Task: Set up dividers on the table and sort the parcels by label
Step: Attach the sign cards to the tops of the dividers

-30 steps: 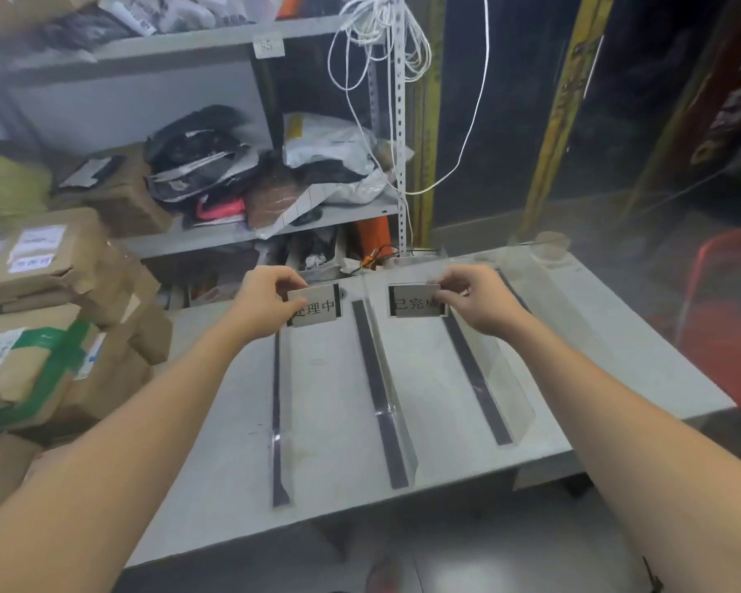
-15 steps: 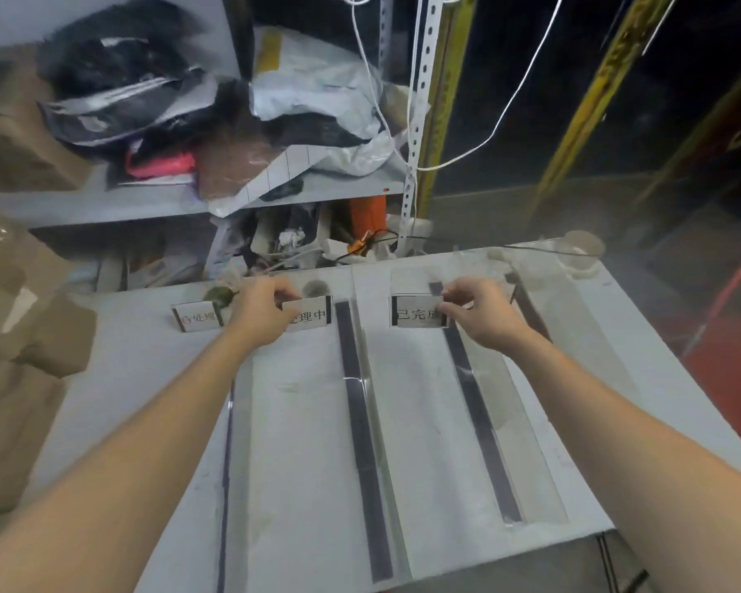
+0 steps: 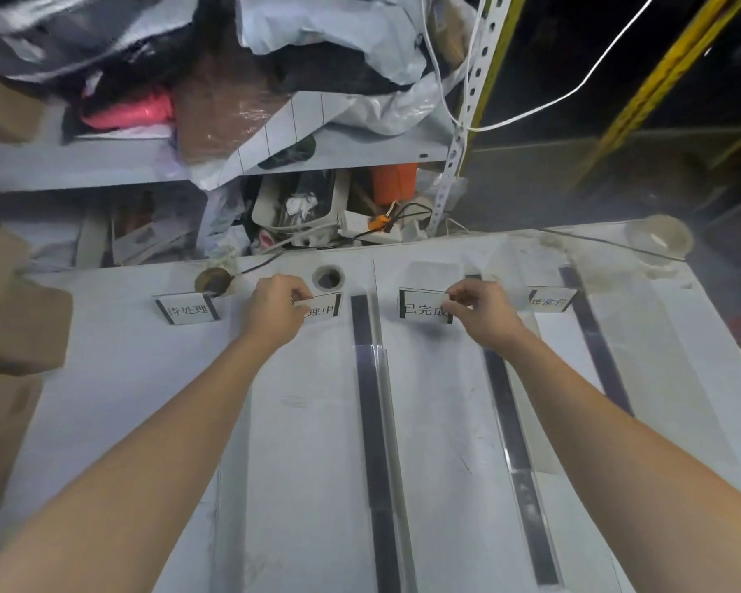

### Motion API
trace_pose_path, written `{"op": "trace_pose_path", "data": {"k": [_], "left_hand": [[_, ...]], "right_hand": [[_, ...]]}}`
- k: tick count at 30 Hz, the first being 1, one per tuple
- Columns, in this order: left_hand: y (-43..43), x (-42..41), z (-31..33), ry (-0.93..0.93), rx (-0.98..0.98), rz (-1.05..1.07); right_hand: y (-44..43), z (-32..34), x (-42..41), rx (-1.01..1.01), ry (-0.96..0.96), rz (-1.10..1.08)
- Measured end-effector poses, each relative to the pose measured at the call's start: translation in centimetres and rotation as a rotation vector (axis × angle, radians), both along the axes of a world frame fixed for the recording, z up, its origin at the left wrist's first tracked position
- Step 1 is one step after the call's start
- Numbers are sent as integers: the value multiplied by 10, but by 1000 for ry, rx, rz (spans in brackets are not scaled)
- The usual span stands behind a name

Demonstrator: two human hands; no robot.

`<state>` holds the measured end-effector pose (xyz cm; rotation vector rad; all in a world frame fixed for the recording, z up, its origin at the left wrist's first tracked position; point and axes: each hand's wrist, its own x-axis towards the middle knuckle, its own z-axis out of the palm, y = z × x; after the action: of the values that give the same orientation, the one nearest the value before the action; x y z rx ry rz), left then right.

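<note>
Your hands are both at the far end of the worktop (image 3: 309, 455), each pinching a small label card. Your left hand (image 3: 274, 314) holds the left edge of the second card (image 3: 326, 309) between thumb and curled fingers, covering its first character. Your right hand (image 3: 482, 316) grips the right edge of the third card (image 3: 422, 308) the same way.

Two more cards sit free in the same row: the first card (image 3: 188, 310) at the far left, well apart from your left hand, and the fourth card (image 3: 548, 300) just beside your right hand.

Clear plastic dividers on black base strips run lengthwise down the worktop. The middle divider (image 3: 375, 421) lies between your two arms, passing between the second and third cards. The right divider (image 3: 510, 417) runs under your right forearm, and a further black strip (image 3: 591, 340) lies beyond it, near the fourth card.

You have a round hole (image 3: 328, 278) in the worktop just behind your left hand, with a brown round object (image 3: 212, 281) to its left. A clear cup (image 3: 659, 238) sits at the far right corner.

Behind the worktop, a shelf (image 3: 82, 164) is piled with bagged parcels (image 3: 360, 109), and cardboard boxes (image 3: 14, 327) stand at the left.
</note>
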<state>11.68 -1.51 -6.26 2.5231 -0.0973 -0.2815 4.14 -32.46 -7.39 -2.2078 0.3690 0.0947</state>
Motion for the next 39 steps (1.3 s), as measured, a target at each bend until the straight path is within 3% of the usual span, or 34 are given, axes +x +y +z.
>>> {"op": "trace_pose_path", "data": {"k": [10, 21, 27, 39], "left_hand": [[-8, 16, -11, 13, 34, -9], [-7, 6, -14, 2, 128, -44], [-6, -13, 18, -29, 186, -30], [30, -143, 115, -156, 395, -41]], "right_hand": [[-4, -28, 16, -66, 90, -42], [0, -11, 14, -240, 82, 22], [13, 27, -7, -480, 9, 151], [69, 108, -107, -537, -170, 309]]}}
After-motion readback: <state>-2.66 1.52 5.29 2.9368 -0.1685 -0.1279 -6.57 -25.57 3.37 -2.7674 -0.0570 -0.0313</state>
